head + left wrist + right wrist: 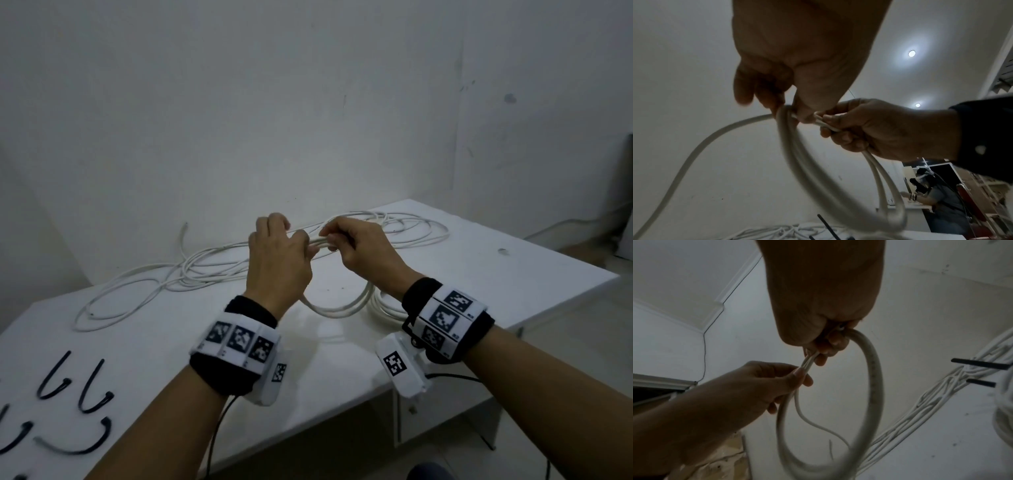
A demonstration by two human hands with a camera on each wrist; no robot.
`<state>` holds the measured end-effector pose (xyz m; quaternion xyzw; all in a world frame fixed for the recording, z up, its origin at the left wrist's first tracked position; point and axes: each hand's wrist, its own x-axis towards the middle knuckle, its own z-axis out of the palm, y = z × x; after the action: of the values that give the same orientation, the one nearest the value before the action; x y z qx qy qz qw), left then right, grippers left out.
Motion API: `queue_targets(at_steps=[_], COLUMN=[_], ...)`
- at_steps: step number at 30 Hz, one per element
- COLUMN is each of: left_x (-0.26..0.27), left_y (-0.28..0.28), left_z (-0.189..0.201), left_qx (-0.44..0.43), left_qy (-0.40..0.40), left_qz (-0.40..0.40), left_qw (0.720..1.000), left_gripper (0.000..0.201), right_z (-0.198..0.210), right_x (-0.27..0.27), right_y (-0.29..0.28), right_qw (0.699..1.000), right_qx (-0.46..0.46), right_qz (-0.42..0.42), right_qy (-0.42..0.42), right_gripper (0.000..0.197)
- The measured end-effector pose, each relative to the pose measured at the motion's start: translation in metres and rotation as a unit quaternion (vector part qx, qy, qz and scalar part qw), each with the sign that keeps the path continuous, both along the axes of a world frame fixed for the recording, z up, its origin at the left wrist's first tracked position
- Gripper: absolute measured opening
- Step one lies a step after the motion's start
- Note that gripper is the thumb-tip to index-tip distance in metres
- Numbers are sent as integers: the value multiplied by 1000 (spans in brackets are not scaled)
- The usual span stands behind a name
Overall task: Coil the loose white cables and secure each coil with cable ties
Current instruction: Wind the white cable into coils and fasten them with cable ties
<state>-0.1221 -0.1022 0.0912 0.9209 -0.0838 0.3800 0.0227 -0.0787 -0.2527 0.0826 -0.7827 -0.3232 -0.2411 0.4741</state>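
Observation:
A small coil of white cable (342,306) hangs above the white table (479,274) between both hands. My left hand (291,240) pinches the top of the coil with thumb and fingers. My right hand (334,240) grips the same strands just beside it, fingers curled round them. In the left wrist view the coil (818,170) droops from the left hand (789,110) and the right hand (838,128), and one strand (694,154) trails off to the left. In the right wrist view the loop (873,386) hangs under the right hand (822,350), the left hand (797,378) pinching it.
Loose white cable (144,287) sprawls over the table's left and back. Another white coil (383,308) lies under my right wrist. Several black cable ties (68,394) lie at the near left corner. A bundle bound with black ties (980,365) shows at right. Another person (937,194) is seated in the background.

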Motion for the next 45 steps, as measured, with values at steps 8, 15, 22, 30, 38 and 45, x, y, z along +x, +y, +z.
queue_targets(at_steps=[8, 15, 22, 30, 38, 45], left_x=[10, 25, 14, 3, 5, 8], left_y=[-1, 5, -14, 3, 26, 17], left_z=[22, 38, 47, 38, 7, -2], left_qx=[-478, -652, -666, -664, -685, -662], left_qy=[165, 41, 41, 40, 35, -4], left_qz=[-214, -202, -230, -193, -142, -115], left_qw=[836, 730, 708, 721, 714, 741], left_gripper=[23, 26, 26, 27, 25, 26], right_z=[20, -26, -58, -18, -29, -21], right_x=[7, -47, -51, -9, -21, -36], right_y=[0, 6, 60, 60, 18, 8], right_qw=[998, 951, 545, 434, 661, 781], right_qx=[51, 255, 371, 631, 541, 488], right_qz=[-15, -29, 303, 230, 136, 95], right_qy=[-44, 175, 688, 600, 502, 377], right_gripper=[18, 15, 69, 26, 22, 28])
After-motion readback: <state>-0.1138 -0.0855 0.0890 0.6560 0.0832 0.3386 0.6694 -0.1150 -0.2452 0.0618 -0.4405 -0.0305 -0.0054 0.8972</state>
